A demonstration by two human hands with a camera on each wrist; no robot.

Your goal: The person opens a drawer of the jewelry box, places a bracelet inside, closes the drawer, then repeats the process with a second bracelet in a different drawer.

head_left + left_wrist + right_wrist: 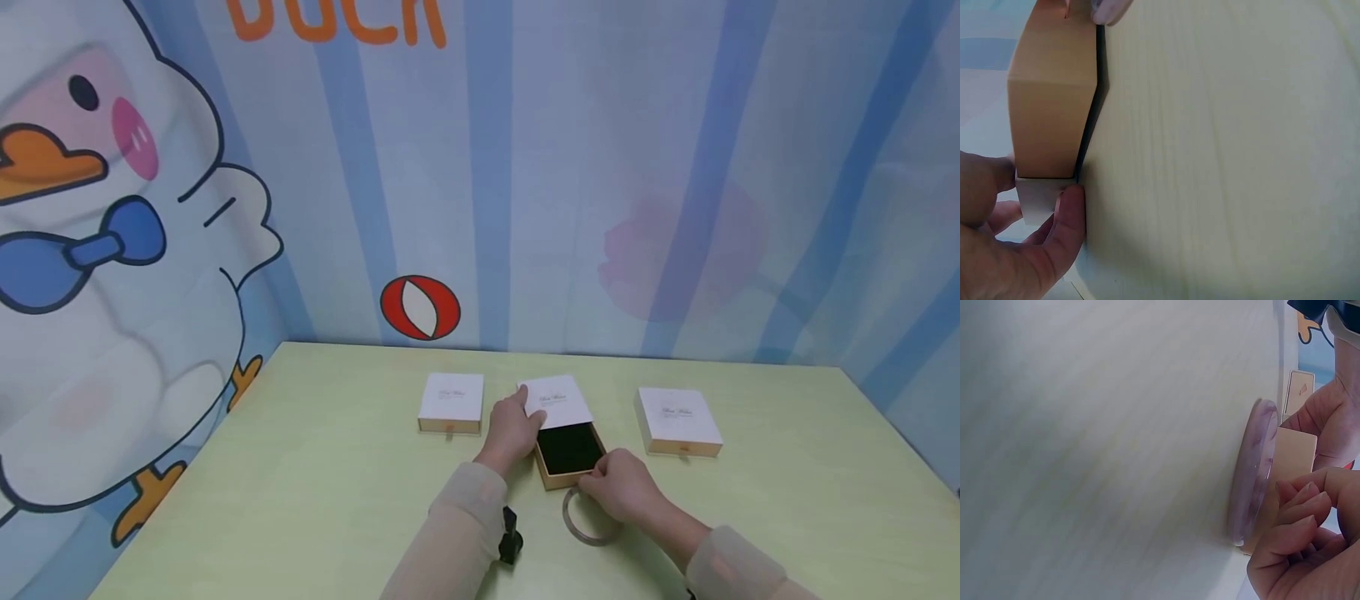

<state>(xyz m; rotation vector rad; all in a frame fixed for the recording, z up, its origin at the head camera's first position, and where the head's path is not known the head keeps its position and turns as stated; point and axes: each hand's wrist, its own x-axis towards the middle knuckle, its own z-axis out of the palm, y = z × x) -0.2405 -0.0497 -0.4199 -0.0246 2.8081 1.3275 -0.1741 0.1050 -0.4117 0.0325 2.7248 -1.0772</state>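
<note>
In the head view a small drawer-style gift box stands partly slid out, its white sleeve (558, 402) behind and its gold drawer (567, 481) with a dark green lining (572, 450) in front. My left hand (512, 433) grips the sleeve from its left side, and the left wrist view shows that hand (1029, 240) with thumb and fingers around the sleeve end. My right hand (621, 486), fingers curled, pinches at the front of the drawer; the exact grip point is partly hidden. A pale purple bangle (1252, 475) lies on the table just before the drawer, close beneath the right hand.
One closed white box (452, 398) sits to the left, and another closed one (678, 418) to the right. The light yellow-green table (315, 500) ends at a backdrop (540, 208) printed with a duck. A black strap device (510, 537) is on the left wrist.
</note>
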